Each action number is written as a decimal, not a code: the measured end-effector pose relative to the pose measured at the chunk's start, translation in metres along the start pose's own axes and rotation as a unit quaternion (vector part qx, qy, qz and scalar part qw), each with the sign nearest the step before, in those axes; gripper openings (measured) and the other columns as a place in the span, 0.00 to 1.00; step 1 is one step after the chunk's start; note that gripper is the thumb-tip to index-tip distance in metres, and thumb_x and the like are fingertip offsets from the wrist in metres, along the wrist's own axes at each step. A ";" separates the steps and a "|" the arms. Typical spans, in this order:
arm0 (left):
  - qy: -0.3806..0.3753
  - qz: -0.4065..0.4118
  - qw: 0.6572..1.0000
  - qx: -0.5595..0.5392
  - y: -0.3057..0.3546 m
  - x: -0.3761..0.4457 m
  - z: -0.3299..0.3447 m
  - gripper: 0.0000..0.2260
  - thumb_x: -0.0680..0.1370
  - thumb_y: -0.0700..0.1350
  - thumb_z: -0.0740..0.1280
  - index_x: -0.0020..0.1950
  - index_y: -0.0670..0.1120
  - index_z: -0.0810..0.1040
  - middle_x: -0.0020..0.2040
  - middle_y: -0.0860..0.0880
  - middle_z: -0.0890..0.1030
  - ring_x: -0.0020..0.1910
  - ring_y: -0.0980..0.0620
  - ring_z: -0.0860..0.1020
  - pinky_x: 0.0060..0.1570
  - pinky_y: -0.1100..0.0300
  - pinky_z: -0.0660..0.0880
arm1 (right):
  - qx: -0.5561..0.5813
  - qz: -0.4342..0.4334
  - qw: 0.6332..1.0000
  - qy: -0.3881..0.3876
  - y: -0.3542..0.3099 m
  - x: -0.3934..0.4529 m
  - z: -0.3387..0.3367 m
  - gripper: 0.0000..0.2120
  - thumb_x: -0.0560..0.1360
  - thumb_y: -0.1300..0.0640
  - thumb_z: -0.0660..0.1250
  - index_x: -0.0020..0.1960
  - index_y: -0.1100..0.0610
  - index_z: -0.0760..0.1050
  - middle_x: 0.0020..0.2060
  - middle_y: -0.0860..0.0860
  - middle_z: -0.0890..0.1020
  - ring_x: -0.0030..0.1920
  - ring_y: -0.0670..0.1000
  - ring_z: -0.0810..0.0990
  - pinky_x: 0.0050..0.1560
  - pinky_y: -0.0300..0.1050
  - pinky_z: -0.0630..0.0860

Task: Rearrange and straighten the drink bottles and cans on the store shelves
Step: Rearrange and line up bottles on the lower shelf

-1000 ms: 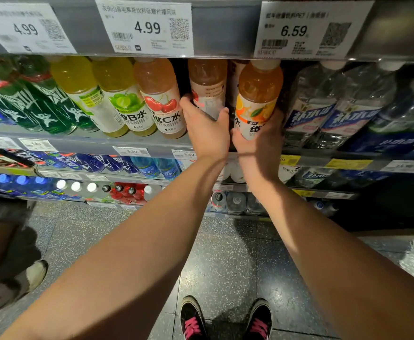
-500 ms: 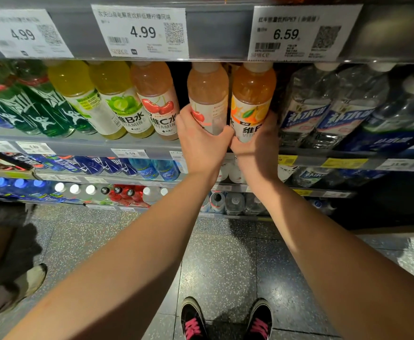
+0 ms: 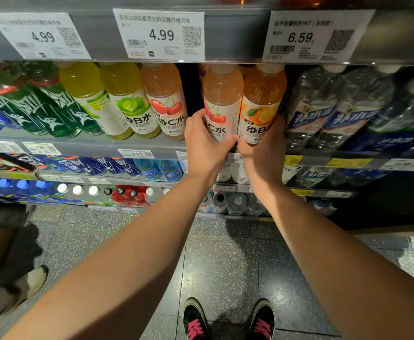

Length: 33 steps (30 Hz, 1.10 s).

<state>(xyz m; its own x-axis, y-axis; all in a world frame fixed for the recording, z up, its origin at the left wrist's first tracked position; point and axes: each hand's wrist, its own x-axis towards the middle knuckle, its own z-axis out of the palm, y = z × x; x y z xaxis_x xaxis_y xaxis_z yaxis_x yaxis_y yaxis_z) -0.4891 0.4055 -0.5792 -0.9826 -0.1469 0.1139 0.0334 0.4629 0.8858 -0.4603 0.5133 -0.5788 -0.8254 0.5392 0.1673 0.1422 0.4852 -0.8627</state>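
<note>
Two drink bottles stand side by side at the shelf's front: a pale orange cherry bottle (image 3: 222, 99) and a deeper orange bottle with an orange-fruit label (image 3: 262, 101). My left hand (image 3: 204, 146) grips the lower part of the cherry bottle. My right hand (image 3: 262, 150) grips the base of the orange-fruit bottle. The two hands touch each other between the bottles. A dark gap lies left of the cherry bottle, then another cherry bottle (image 3: 166, 101), a lime-label bottle (image 3: 130, 101) and a yellow bottle (image 3: 90, 99).
Green bottles (image 3: 41, 111) lean at far left, clear water bottles (image 3: 323, 109) stand at right. A shelf edge with price tags (image 3: 160, 34) hangs just above the bottle caps. Lower shelves hold blue, white and red bottles. My shoes (image 3: 228, 320) and another person's shoe (image 3: 12, 288) are on the floor.
The cherry bottle has come forward from the back and now stands level with the orange-fruit bottle. Both hands have slid down to the bottles' lower parts.
</note>
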 end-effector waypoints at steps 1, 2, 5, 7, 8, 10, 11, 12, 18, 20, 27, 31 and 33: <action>0.004 0.005 1.000 0.002 0.000 -0.001 0.001 0.30 0.63 0.46 0.81 0.61 0.43 0.75 0.55 0.49 0.73 0.58 0.49 0.72 0.60 0.54 0.72 | 0.000 -0.002 1.000 0.005 -0.001 -0.001 0.000 0.33 0.68 0.62 0.74 0.69 0.65 0.65 0.61 0.62 0.77 0.60 0.61 0.77 0.57 0.50 0.75; 0.009 0.010 1.000 0.007 0.001 -0.001 0.001 0.30 0.63 0.47 0.81 0.61 0.43 0.75 0.54 0.50 0.72 0.57 0.48 0.72 0.58 0.54 0.72 | -0.001 -0.003 1.000 0.010 -0.001 -0.002 0.000 0.33 0.68 0.61 0.74 0.69 0.64 0.65 0.61 0.62 0.77 0.60 0.61 0.77 0.57 0.50 0.75; 0.026 0.008 0.999 0.019 0.003 -0.002 0.005 0.31 0.63 0.48 0.82 0.60 0.42 0.75 0.54 0.49 0.72 0.56 0.47 0.73 0.57 0.55 0.72 | -0.009 0.000 1.000 0.021 0.000 -0.004 0.003 0.33 0.69 0.59 0.73 0.70 0.65 0.64 0.63 0.62 0.76 0.62 0.61 0.76 0.58 0.53 0.74; 0.033 -0.002 0.999 0.014 0.007 -0.002 0.007 0.31 0.62 0.48 0.83 0.59 0.42 0.74 0.55 0.47 0.75 0.57 0.47 0.74 0.57 0.52 0.73 | -0.013 0.010 1.000 0.023 0.000 -0.004 0.005 0.34 0.70 0.59 0.73 0.72 0.65 0.63 0.65 0.62 0.74 0.65 0.61 0.74 0.61 0.53 0.73; 0.032 -0.010 0.999 0.010 0.008 -0.002 0.008 0.31 0.62 0.48 0.83 0.59 0.43 0.73 0.55 0.47 0.76 0.56 0.47 0.75 0.56 0.50 0.74 | -0.018 0.014 0.999 0.024 -0.001 -0.005 0.005 0.35 0.71 0.59 0.72 0.73 0.65 0.62 0.67 0.62 0.74 0.66 0.61 0.73 0.63 0.53 0.73; 0.024 -0.018 1.000 0.007 0.008 -0.002 0.005 0.32 0.62 0.49 0.83 0.58 0.44 0.72 0.55 0.47 0.78 0.56 0.47 0.77 0.55 0.48 0.75 | -0.023 0.017 0.999 0.023 -0.003 -0.008 0.005 0.35 0.72 0.59 0.72 0.74 0.65 0.61 0.69 0.63 0.72 0.68 0.61 0.72 0.66 0.55 0.71; 0.019 -0.012 1.000 0.007 0.008 -0.004 0.002 0.32 0.62 0.50 0.83 0.59 0.44 0.72 0.55 0.47 0.78 0.55 0.48 0.77 0.55 0.48 0.76 | -0.022 0.019 0.999 0.023 -0.004 -0.011 0.004 0.36 0.72 0.59 0.71 0.75 0.65 0.60 0.70 0.63 0.71 0.70 0.61 0.71 0.67 0.56 0.71; 0.014 -0.003 1.000 0.006 0.007 -0.006 -0.002 0.33 0.62 0.51 0.83 0.60 0.45 0.72 0.55 0.48 0.78 0.55 0.48 0.77 0.55 0.49 0.76 | -0.020 0.020 0.999 0.028 -0.005 -0.015 0.004 0.36 0.72 0.60 0.71 0.76 0.65 0.60 0.71 0.63 0.70 0.70 0.61 0.70 0.68 0.57 0.70; 0.075 0.033 0.997 0.008 0.000 -0.020 -0.048 0.26 0.71 0.50 0.78 0.64 0.45 0.73 0.58 0.49 0.76 0.58 0.54 0.75 0.60 0.64 0.72 | 0.049 -0.017 0.996 0.075 -0.019 -0.047 0.005 0.24 0.72 0.59 0.70 0.66 0.63 0.70 0.58 0.58 0.75 0.59 0.56 0.75 0.58 0.53 0.74; 0.128 0.017 0.992 -0.001 -0.010 -0.017 -0.067 0.23 0.73 0.48 0.76 0.64 0.44 0.73 0.58 0.49 0.75 0.58 0.52 0.75 0.61 0.57 0.74 | 0.046 -0.046 0.997 0.043 -0.030 -0.062 0.015 0.18 0.74 0.56 0.69 0.61 0.63 0.73 0.53 0.58 0.77 0.53 0.55 0.77 0.55 0.52 0.76; 0.151 -0.034 0.988 0.009 -0.037 0.016 -0.105 0.33 0.73 0.46 0.76 0.74 0.40 0.66 0.68 0.43 0.71 0.68 0.47 0.71 0.67 0.62 0.67 | 0.039 -0.009 0.996 -0.083 -0.066 -0.066 0.078 0.29 0.72 0.52 0.74 0.69 0.60 0.70 0.62 0.56 0.77 0.62 0.53 0.76 0.63 0.53 0.75; 0.140 -0.040 0.989 0.017 -0.045 0.031 -0.108 0.34 0.74 0.47 0.75 0.76 0.42 0.65 0.71 0.43 0.71 0.71 0.46 0.70 0.68 0.62 0.63 | 0.008 0.003 0.997 -0.076 -0.080 -0.049 0.109 0.33 0.69 0.47 0.76 0.69 0.58 0.69 0.62 0.55 0.78 0.62 0.55 0.77 0.61 0.54 0.76; 0.138 -0.040 0.990 0.015 -0.047 0.034 -0.109 0.33 0.74 0.46 0.74 0.76 0.43 0.65 0.71 0.44 0.71 0.71 0.47 0.70 0.67 0.61 0.64 | 0.016 0.016 0.997 -0.076 -0.084 -0.042 0.120 0.32 0.69 0.51 0.78 0.67 0.59 0.69 0.61 0.55 0.79 0.61 0.55 0.78 0.60 0.48 0.75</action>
<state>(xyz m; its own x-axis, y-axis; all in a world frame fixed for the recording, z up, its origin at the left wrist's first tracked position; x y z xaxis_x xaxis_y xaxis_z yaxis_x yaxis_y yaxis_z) -0.5042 0.2834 -0.5684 -0.8943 -0.4156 0.1659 -0.0522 0.4652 0.8837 -0.5033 0.3675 -0.5700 -0.8940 0.4430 0.0671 0.1544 0.4452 -0.8820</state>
